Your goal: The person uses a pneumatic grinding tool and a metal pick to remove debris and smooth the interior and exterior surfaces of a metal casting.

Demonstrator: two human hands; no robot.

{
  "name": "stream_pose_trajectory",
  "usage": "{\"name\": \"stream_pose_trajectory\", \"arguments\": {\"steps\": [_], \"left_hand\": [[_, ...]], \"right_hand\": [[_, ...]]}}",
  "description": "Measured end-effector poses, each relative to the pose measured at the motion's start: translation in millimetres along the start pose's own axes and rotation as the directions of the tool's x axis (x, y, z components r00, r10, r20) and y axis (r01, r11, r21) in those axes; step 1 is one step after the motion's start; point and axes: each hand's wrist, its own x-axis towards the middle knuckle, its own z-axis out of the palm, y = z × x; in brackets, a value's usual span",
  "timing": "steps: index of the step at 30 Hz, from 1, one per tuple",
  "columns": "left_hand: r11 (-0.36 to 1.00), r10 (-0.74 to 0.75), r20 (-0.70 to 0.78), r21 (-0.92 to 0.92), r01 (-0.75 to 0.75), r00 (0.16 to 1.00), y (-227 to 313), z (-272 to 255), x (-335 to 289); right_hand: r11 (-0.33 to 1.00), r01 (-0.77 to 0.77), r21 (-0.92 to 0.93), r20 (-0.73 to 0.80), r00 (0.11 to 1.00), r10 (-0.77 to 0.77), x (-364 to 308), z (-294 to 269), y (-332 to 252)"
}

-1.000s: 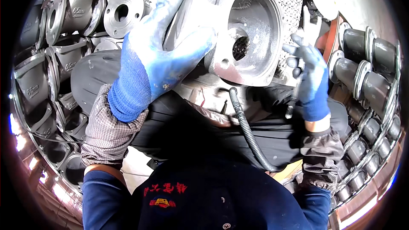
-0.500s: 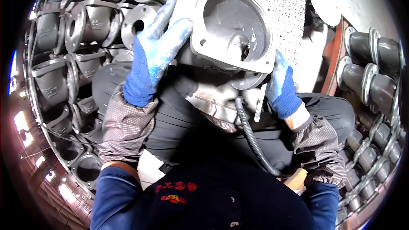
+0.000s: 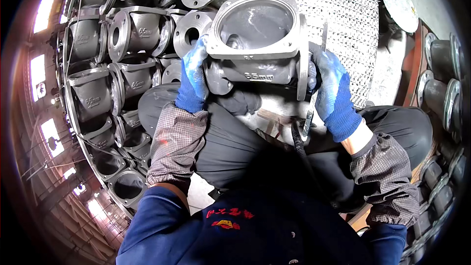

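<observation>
A grey cast-metal valve body (image 3: 265,70) is lifted in front of me, its wide, square-cornered opening tilted up and toward the far side. My left hand (image 3: 195,66), in a blue coated glove, grips its left end. At the other end, my right hand (image 3: 329,76) is closed on the round side flange, some fingers hidden behind it. Beside that hand runs a thin flat metal strip (image 3: 308,121); its narrow far end sticks up past the knuckles. Whether the right hand also holds this strip is hard to tell.
Rows of similar valve bodies (image 3: 91,93) are stacked at my left. More flanged castings (image 3: 434,93) stand at the right, behind a reddish-brown edge (image 3: 415,64). A textured metal plate (image 3: 338,5) lies ahead. A dark hose (image 3: 298,142) runs between my legs.
The valve body has been tilted so its side now faces me. My left hand, open and off it before, has closed on its left end. My view has shifted left.
</observation>
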Motion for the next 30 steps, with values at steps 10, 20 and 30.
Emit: {"name": "stream_pose_trajectory", "arguments": {"steps": [10,20,30], "left_hand": [[0.997,0.037,0.059,0.068,-0.041,0.998,-2,4,11],[0.999,-0.01,-0.027,-0.033,0.009,1.0,21,31,2],[0.843,0.476,0.106,0.227,-0.487,0.873,31,49,10]], "right_hand": [[0.924,-0.019,0.382,-0.078,0.996,0.053,3,7,11],[0.95,0.195,-0.243,-0.113,0.967,-0.228,15,-9,15],[0.99,0.138,0.024,-0.236,0.963,-0.128,60,-49,25]]}}
